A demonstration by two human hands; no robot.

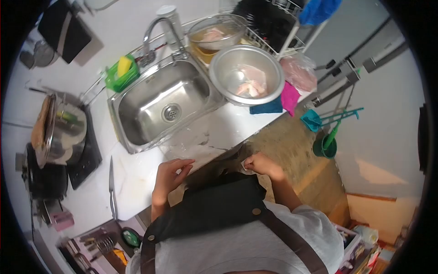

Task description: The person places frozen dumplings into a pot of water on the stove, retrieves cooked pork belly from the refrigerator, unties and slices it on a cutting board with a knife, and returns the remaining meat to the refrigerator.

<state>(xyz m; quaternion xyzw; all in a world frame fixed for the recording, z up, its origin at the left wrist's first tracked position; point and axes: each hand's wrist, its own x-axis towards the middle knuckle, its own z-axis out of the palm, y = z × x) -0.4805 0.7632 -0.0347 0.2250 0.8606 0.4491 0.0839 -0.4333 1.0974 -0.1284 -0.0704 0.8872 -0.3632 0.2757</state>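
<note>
My left hand (171, 177) is over the counter's front edge, fingers stretched out and thumb apart, with nothing in it. My right hand (261, 165) is closed in front of the black apron (219, 198), beyond the counter edge. A small whitish bit shows at its fingertips, too small to name. Nearest my left hand are a white cutting board (137, 182) and a knife (112, 187) lying along the board's left side. The wet countertop (196, 137) lies between my hands and the steel sink (132, 107).
A steel bowl (219, 75) with pale raw meat (252, 87) stands right of the sink, beside a bagged pink item (299, 73). Behind it is a glass bowl (194, 34). A lidded pot (68, 144) is at left. An open utensil drawer (82, 237) is below.
</note>
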